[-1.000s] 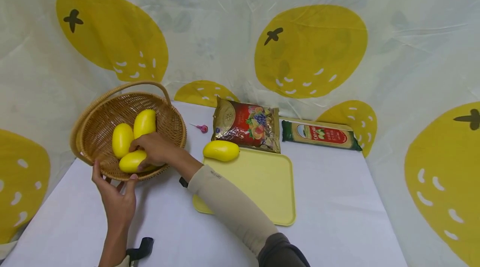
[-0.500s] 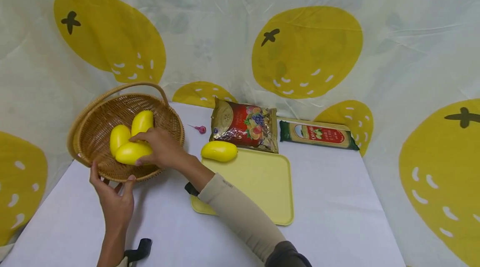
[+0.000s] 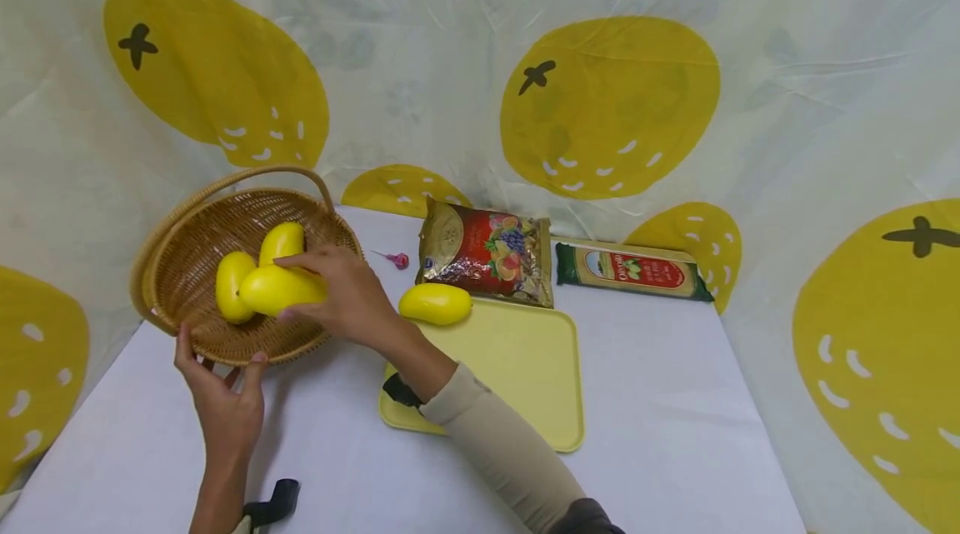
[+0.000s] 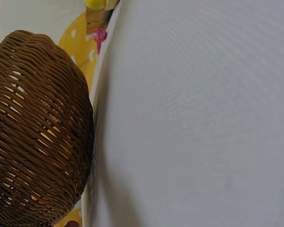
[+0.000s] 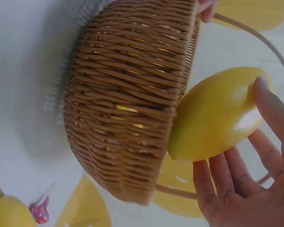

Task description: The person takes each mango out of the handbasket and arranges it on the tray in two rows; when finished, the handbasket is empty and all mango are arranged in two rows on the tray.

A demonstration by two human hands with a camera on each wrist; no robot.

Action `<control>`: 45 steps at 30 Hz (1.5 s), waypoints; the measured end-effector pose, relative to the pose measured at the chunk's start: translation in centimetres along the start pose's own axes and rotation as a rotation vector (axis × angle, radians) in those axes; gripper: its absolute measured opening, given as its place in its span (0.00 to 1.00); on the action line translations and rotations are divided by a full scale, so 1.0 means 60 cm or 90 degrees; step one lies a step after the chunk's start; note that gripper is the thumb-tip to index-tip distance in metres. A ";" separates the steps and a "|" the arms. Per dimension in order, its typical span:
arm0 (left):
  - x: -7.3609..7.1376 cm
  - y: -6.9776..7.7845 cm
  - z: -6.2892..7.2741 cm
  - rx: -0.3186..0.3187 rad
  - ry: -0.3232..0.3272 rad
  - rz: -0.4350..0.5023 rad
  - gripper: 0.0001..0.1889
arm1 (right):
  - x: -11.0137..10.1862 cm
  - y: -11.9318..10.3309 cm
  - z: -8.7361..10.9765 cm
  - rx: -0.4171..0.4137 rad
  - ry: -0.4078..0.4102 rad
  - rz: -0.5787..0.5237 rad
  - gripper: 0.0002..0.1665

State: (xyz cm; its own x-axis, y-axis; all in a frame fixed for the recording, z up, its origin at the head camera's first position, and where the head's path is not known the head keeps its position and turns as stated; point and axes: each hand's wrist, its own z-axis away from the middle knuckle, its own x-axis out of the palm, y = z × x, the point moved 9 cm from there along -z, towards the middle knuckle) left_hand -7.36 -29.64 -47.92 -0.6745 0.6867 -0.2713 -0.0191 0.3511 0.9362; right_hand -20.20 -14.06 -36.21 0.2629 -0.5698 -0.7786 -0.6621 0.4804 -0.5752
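Observation:
A brown wicker basket [image 3: 187, 267] with an arched handle stands at the left, tipped toward me. My left hand [image 3: 228, 413] grips its near rim; in the left wrist view the basket's woven side [image 4: 38, 127] fills the left, and that hand is almost wholly out of frame. Between thumb and fingers, my right hand [image 3: 348, 292] holds a yellow mango [image 3: 279, 291] at the basket's mouth. The right wrist view has this mango [image 5: 217, 113] raised partly above the rim. Two more mangoes, one on the left [image 3: 234, 288] and one behind [image 3: 283, 241], lie inside.
A pale yellow tray [image 3: 525, 384] lies mid-table, with another mango [image 3: 435, 303] at its far left corner. Behind it sit a red and gold candy bag [image 3: 487, 255] and a green-ended Olivoilà packet [image 3: 633, 270]. A pink lollipop [image 3: 401, 260] lies between basket and bag.
My right hand has lifted the near mango up from the basket's bottom and drawn slightly right. The left hand keeps its grip on the rim.

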 end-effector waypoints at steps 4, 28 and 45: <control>0.000 -0.004 -0.001 -0.006 0.001 0.006 0.50 | -0.026 0.001 0.016 -0.003 0.037 -0.022 0.40; 0.000 -0.006 -0.003 -0.018 0.002 0.024 0.51 | -0.113 0.077 0.121 0.058 0.134 -0.135 0.36; 0.001 -0.009 -0.005 -0.012 -0.006 0.023 0.51 | -0.137 0.175 0.202 0.138 0.184 -0.147 0.36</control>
State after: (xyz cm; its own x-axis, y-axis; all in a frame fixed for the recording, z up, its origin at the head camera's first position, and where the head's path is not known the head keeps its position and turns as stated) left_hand -7.59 -29.97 -48.39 -0.6684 0.7044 -0.2388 -0.0089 0.3134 0.9496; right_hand -20.79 3.75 -38.86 0.1582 -0.8274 -0.5389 -0.4378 0.4305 -0.7893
